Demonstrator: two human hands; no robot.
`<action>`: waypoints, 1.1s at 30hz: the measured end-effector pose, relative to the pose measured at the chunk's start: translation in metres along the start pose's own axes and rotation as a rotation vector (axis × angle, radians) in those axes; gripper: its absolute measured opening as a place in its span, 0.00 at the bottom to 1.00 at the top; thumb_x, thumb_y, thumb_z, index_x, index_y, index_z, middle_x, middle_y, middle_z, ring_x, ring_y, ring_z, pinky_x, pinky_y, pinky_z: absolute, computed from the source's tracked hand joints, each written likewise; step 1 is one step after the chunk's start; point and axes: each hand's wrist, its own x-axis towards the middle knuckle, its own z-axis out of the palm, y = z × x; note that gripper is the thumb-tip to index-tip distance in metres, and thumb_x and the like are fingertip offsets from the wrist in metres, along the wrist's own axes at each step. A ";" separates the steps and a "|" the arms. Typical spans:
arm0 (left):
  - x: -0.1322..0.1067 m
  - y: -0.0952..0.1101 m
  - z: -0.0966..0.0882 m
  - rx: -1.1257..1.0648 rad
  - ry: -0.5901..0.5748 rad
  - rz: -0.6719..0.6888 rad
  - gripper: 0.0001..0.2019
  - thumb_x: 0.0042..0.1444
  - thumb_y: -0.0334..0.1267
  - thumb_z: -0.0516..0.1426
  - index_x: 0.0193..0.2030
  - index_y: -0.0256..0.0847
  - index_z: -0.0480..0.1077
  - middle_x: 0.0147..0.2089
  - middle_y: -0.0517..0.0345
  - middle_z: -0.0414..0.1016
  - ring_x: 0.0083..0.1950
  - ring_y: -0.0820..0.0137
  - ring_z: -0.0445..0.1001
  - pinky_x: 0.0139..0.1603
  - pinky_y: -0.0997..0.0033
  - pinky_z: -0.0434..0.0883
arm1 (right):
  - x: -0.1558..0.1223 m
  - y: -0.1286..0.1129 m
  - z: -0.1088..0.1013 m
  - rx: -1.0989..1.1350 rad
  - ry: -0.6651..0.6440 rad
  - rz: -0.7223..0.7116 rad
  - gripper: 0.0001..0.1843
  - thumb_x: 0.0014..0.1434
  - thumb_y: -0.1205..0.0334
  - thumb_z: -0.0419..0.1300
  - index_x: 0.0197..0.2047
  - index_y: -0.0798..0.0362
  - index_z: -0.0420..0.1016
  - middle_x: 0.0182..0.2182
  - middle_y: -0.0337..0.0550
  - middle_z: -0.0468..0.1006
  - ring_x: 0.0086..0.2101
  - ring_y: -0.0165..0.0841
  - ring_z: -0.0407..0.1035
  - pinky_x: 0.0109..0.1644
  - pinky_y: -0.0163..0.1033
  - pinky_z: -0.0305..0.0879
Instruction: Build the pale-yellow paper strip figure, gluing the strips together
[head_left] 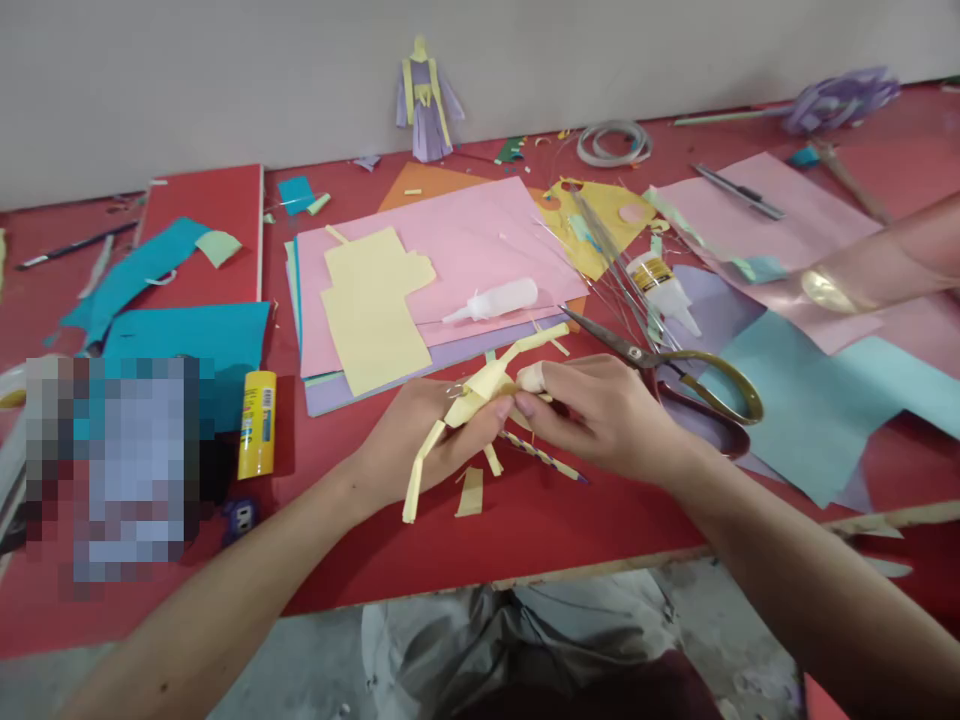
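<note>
Between my two hands, above the red tabletop, is a pale yellow paper figure (480,388) with thin folded strips sticking out like limbs. My left hand (420,430) is closed around its body, thumb pressed near the middle. The fingers of my right hand (592,410) pinch the figure's right side; the exact part is hidden by the fingertips. A light wrapping covers one right fingertip. Under the hands lie a purple-striped stick (547,458) and a small yellow paper scrap (470,492). Scissors (675,365) with yellowish handles rest beside my right hand.
Stacked coloured paper (495,230) carries a yellow sheet (367,300) and a white glue bottle (499,298). A glue stick (257,425) stands left. Another bottle (664,285) and wires lie right. A purple paper doll (427,105) leans on the wall. Another person's arm (885,260) reaches in from the right.
</note>
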 end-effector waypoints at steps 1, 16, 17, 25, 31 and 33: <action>0.000 0.000 0.000 0.024 0.013 0.017 0.18 0.65 0.39 0.48 0.26 0.37 0.68 0.19 0.62 0.68 0.21 0.78 0.66 0.22 0.78 0.62 | 0.000 0.000 0.000 0.012 0.003 0.002 0.13 0.62 0.67 0.54 0.26 0.52 0.57 0.16 0.29 0.58 0.18 0.23 0.51 0.24 0.32 0.45; -0.001 -0.002 -0.003 0.155 0.119 0.165 0.13 0.62 0.33 0.50 0.26 0.38 0.66 0.17 0.66 0.64 0.18 0.79 0.59 0.20 0.76 0.56 | -0.002 0.001 0.001 0.059 -0.058 0.007 0.09 0.63 0.61 0.54 0.31 0.53 0.65 0.19 0.33 0.65 0.20 0.25 0.57 0.25 0.33 0.49; -0.001 -0.001 -0.002 0.092 0.116 0.110 0.14 0.63 0.34 0.50 0.25 0.37 0.67 0.17 0.66 0.64 0.17 0.79 0.60 0.20 0.77 0.57 | -0.002 0.001 0.002 0.054 -0.050 0.014 0.09 0.63 0.60 0.55 0.32 0.53 0.65 0.19 0.33 0.64 0.20 0.25 0.56 0.25 0.33 0.48; 0.000 0.006 -0.002 -0.353 -0.043 -0.280 0.22 0.67 0.45 0.47 0.26 0.36 0.69 0.16 0.63 0.65 0.17 0.79 0.65 0.20 0.80 0.65 | 0.002 0.000 0.000 0.220 -0.031 0.044 0.08 0.64 0.65 0.55 0.31 0.54 0.66 0.19 0.30 0.64 0.20 0.22 0.55 0.25 0.29 0.49; -0.001 -0.004 0.004 -0.048 0.073 0.034 0.21 0.64 0.38 0.51 0.19 0.37 0.64 0.14 0.65 0.60 0.17 0.80 0.59 0.19 0.78 0.57 | 0.003 -0.001 -0.003 0.304 -0.035 0.127 0.10 0.64 0.64 0.54 0.29 0.54 0.65 0.21 0.31 0.65 0.21 0.22 0.55 0.27 0.29 0.52; 0.000 -0.009 0.006 0.094 0.158 0.158 0.19 0.62 0.37 0.53 0.19 0.37 0.64 0.16 0.65 0.60 0.18 0.80 0.59 0.20 0.76 0.56 | 0.002 -0.001 -0.004 0.340 -0.078 0.194 0.12 0.64 0.61 0.54 0.29 0.55 0.65 0.22 0.33 0.66 0.23 0.22 0.57 0.28 0.29 0.53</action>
